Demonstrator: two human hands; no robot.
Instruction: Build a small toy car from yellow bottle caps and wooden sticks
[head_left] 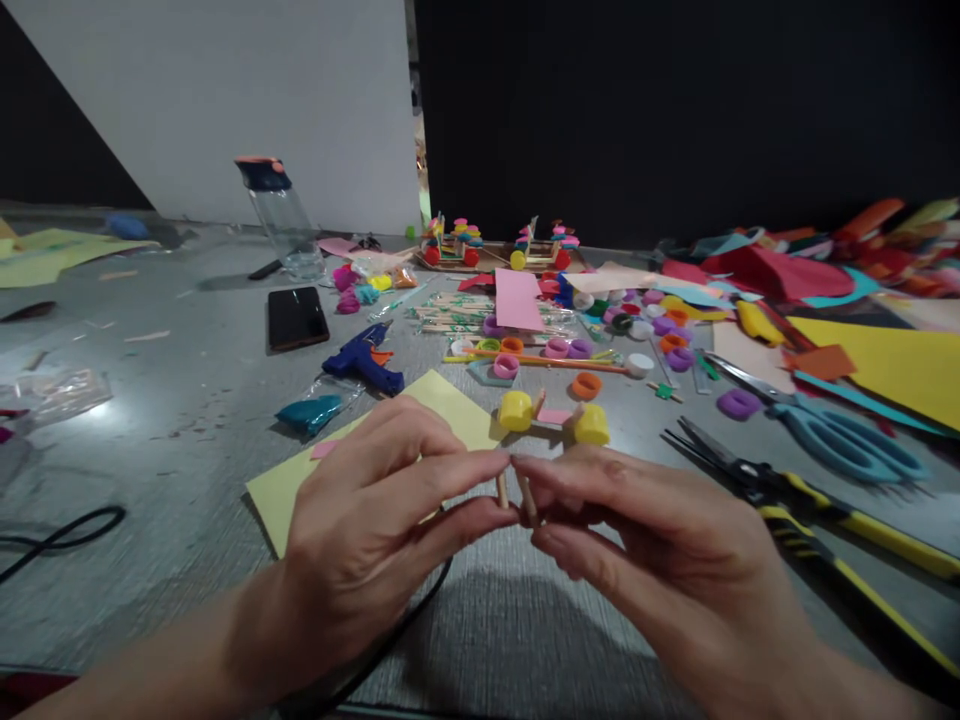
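Observation:
Thumb and fingers of my left hand [397,510] pinch a short wooden stick [502,490] at the centre. Close beside it, my right hand [660,550] pinches another short wooden stick [528,497], and the fingertips of both hands almost meet. Just beyond the fingers lies a small piece with two yellow caps [516,411] joined by a pink strip [555,416], with short sticks standing up from it. A yellow-green paper sheet [281,492] lies under and behind my left hand.
A blue glue gun [364,360], a phone [297,318] and a bottle [281,220] are at the left. Blue scissors [847,440] and yellow-black pliers [795,500] lie right. Bottle caps [586,386], craft papers and two small decorated carts [452,245] are further back.

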